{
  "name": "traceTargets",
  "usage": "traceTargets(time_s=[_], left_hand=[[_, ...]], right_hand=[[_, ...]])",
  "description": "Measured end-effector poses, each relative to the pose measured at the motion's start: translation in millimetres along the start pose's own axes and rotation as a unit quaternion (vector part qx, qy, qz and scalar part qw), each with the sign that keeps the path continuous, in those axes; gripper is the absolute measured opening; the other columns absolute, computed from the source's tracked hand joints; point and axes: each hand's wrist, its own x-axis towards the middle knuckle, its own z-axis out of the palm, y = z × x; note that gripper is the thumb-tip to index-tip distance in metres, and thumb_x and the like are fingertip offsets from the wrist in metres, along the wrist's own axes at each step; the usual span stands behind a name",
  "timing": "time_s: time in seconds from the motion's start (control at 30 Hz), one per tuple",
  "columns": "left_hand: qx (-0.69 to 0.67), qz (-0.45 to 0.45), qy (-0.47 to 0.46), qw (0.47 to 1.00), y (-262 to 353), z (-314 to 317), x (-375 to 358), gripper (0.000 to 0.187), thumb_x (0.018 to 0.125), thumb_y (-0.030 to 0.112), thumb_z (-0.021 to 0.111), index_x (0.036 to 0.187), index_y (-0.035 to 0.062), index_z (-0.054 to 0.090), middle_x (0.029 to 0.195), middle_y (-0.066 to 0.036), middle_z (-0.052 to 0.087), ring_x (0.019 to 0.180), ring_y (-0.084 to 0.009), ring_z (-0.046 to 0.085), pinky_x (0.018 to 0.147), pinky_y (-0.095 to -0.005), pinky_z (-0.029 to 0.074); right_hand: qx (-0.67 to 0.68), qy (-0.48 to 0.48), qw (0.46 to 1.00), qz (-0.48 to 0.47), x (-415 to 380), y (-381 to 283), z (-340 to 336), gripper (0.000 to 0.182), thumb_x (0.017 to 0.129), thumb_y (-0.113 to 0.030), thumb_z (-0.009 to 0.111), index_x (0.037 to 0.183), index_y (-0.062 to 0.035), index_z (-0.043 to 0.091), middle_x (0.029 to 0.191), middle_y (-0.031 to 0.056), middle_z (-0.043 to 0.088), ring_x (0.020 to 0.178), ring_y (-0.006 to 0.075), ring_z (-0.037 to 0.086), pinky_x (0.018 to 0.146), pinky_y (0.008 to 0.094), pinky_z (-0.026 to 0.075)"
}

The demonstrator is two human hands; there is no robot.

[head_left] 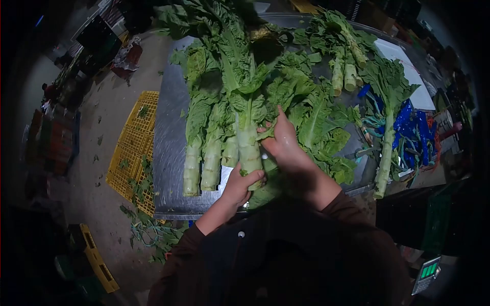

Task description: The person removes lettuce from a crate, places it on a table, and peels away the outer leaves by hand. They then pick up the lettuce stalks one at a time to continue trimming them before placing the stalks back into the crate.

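A leafy celtuce (248,137) stands out in front of me, its thick pale stem toward my body and its leaves pointing away. My left hand (241,184) is closed around the cut lower end of that stem, thumb across the front. Higher up, my right hand (284,138) is at the right side of the same celtuce, fingers curled in against the stem and lower leaves, thumb pointing up. Its fingertips are partly hidden by leaf. Left of the held one, more celtuce stems (192,171) lie side by side on the metal table (171,153).
Loose leaves (316,120) are heaped to the right of my hands. A celtuce bunch (349,71) lies at the far right, and a single celtuce (388,137) overhangs the right edge near blue plastic strips (411,127). A yellow plastic pallet (130,153) is on the floor at left.
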Motion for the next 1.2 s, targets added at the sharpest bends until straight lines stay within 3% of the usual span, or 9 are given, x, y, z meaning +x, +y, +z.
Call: traceTargets(time_s=[0.17,0.3,0.33,0.37,0.53,0.73,0.87,1.13,1.2], left_hand=[[0.012,-0.014,-0.061,0.998,3,-14,-4,0.041,0.076,0.011,0.069,0.11,0.0009,0.049,0.086,-0.009,0.059,0.074,-0.0196,0.059,0.066,-0.0319,0.049],[0.028,-0.025,-0.032,0.999,24,-30,-3,0.041,0.074,0.011,0.07,0.108,-0.001,0.051,0.085,-0.011,0.061,0.073,-0.021,0.061,0.063,-0.0322,0.05],[0.03,-0.023,-0.034,0.999,29,-35,-3,0.041,0.074,0.011,0.07,0.108,-0.001,0.051,0.085,-0.011,0.061,0.073,-0.021,0.061,0.063,-0.0322,0.05],[0.03,-0.026,-0.047,0.998,33,-39,-5,0.041,0.074,0.007,0.07,0.109,-0.0001,0.05,0.085,-0.01,0.06,0.072,-0.0203,0.06,0.063,-0.0319,0.05],[0.071,-0.054,-0.035,0.995,32,-48,-17,0.043,0.073,0.004,0.071,0.11,0.0002,0.049,0.085,-0.009,0.059,0.071,-0.019,0.059,0.062,-0.0309,0.049],[0.091,-0.066,-0.053,0.992,26,-50,-27,0.045,0.072,0.003,0.07,0.112,-0.0001,0.049,0.085,-0.008,0.059,0.071,-0.0177,0.059,0.062,-0.0294,0.049],[0.025,-0.046,-0.057,0.997,32,-60,-27,0.046,0.071,0.008,0.07,0.111,-0.001,0.049,0.085,-0.01,0.059,0.07,-0.0193,0.059,0.062,-0.0307,0.049],[-0.16,0.003,-0.137,0.977,54,-66,-19,0.048,0.076,0.022,0.064,0.115,0.0017,0.045,0.086,-0.011,0.059,0.072,-0.021,0.059,0.061,-0.0314,0.048],[-0.186,0.011,-0.146,0.972,56,-69,-22,0.048,0.076,0.022,0.064,0.115,0.002,0.045,0.086,-0.011,0.059,0.072,-0.0211,0.059,0.061,-0.0313,0.048]], right_hand=[[-0.119,0.147,0.982,0.027,-44,-15,33,0.031,0.096,-0.038,0.045,0.095,-0.0093,0.058,0.063,-0.004,0.042,0.054,0.0106,0.041,0.049,0.0278,0.039],[-0.371,-0.082,0.908,0.176,-37,-33,-46,0.046,0.09,-0.042,0.056,0.116,-0.0045,0.052,0.101,0.0116,0.054,0.079,0.023,0.054,0.067,0.0368,0.05],[-0.633,-0.097,0.765,-0.06,-31,-38,-63,0.055,0.087,-0.043,0.059,0.12,-0.0011,0.048,0.112,0.0155,0.049,0.096,0.0279,0.048,0.079,0.0408,0.045],[-0.803,-0.097,0.512,-0.288,-38,-44,-49,0.065,0.083,-0.045,0.063,0.124,0.0024,0.044,0.123,0.0193,0.045,0.112,0.0329,0.043,0.091,0.0448,0.04],[-0.732,0.037,0.327,-0.596,-37,-97,10,0.068,0.071,-0.024,0.075,0.129,-0.0056,0.044,0.132,0.0173,0.039,0.123,0.0383,0.033,0.103,0.0479,0.027],[-0.784,0.001,0.206,-0.585,-9,-125,52,0.055,0.06,-0.017,0.076,0.111,-0.0149,0.054,0.125,0.0038,0.048,0.119,0.0284,0.04,0.104,0.0502,0.026],[-0.812,-0.118,0.267,-0.506,-11,-108,3,0.044,0.059,-0.018,0.077,0.096,-0.0125,0.055,0.091,0.0057,0.059,0.094,0.026,0.055,0.101,0.0509,0.032],[-0.87,-0.305,0.249,-0.296,-50,-71,-89,0.057,0.058,-0.025,0.079,0.106,-0.0083,0.056,0.091,0.0113,0.059,0.095,0.0302,0.056,0.1,0.0466,0.034],[-0.896,-0.086,0.264,-0.348,-54,-83,-77,0.063,0.065,-0.026,0.078,0.117,-0.0063,0.05,0.097,0.0128,0.06,0.097,0.0291,0.056,0.097,0.0426,0.038]])
